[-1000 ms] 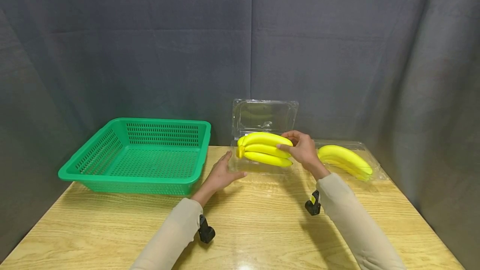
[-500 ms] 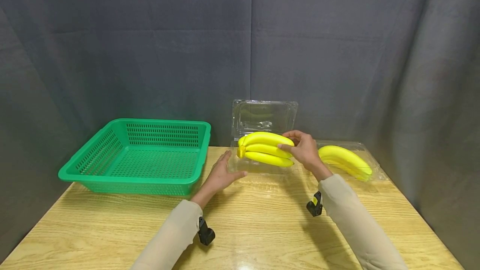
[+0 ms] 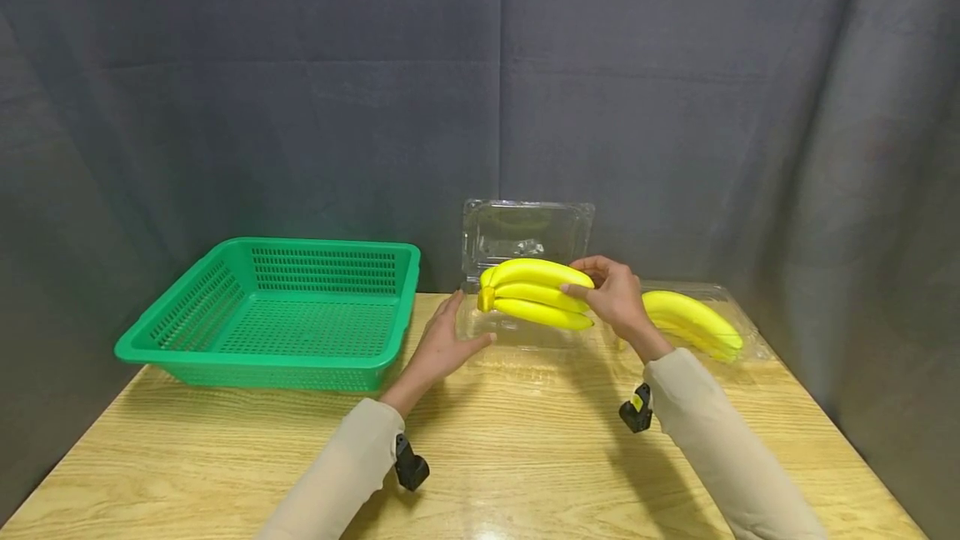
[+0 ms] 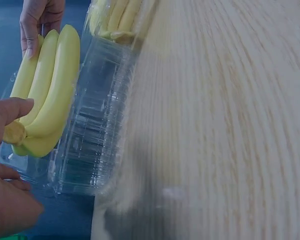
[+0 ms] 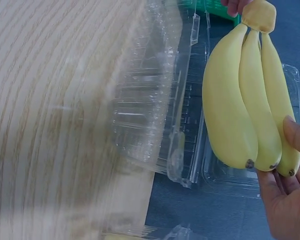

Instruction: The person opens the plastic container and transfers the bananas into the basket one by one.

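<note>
My right hand (image 3: 618, 302) grips a bunch of yellow bananas (image 3: 536, 294) by its tip end, thumb in front and fingers behind. The bunch hangs over an open clear plastic clamshell box (image 3: 525, 336), stem end toward the left. The box's lid (image 3: 528, 232) stands raised at the back. With fingers spread and extended, my left hand (image 3: 442, 348) is at the box's left side, near the stem. In the right wrist view the dark banana tips show just above the right fingers (image 5: 282, 200). The left wrist view has the left thumb (image 4: 12, 109) overlapping the stem.
At the left stands a green perforated basket (image 3: 405, 315), with nothing in it. A second clear box (image 3: 757, 344) to the right holds another bunch of bananas (image 3: 693, 319). Both boxes sit at the wooden table's (image 3: 525, 457) far edge, before a grey curtain (image 3: 337, 107).
The right hand and its banana bunch have moved slightly right and up, away from the box's base. My left hand has stayed nearly in place at the box's left side.
</note>
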`<state>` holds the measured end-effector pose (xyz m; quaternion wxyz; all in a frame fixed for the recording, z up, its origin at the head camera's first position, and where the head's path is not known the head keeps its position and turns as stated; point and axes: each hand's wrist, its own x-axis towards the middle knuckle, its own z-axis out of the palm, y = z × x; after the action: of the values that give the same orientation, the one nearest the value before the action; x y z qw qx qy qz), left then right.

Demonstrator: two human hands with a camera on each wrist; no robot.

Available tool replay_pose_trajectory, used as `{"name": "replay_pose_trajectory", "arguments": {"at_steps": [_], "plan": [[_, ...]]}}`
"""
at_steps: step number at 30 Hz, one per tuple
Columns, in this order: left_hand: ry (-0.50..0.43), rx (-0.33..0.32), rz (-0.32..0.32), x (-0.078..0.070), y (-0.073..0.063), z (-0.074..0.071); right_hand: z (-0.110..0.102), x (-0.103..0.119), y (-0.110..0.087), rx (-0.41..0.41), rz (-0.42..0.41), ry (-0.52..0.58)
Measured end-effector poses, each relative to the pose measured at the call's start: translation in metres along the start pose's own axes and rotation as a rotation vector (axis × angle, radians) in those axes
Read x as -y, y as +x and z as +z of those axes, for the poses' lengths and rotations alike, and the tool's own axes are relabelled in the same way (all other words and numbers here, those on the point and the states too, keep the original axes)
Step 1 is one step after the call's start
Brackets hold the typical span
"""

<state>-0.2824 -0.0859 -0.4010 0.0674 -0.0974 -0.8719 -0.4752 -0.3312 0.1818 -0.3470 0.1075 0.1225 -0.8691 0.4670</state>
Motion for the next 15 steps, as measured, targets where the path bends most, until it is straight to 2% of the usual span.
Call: {"name": "replay_pose_trajectory", "arguments": {"at_steps": [4, 15], "plan": [[0.022, -0.018, 0.033, -0.004, -0.002, -0.005, -0.002, 0.003, -0.001, -0.011, 0.003, -0.005], [0.095, -0.014, 0.111, -0.027, -0.007, -0.021, -0.009, 0.010, -0.004, -0.030, -0.001, 0.026]]}}
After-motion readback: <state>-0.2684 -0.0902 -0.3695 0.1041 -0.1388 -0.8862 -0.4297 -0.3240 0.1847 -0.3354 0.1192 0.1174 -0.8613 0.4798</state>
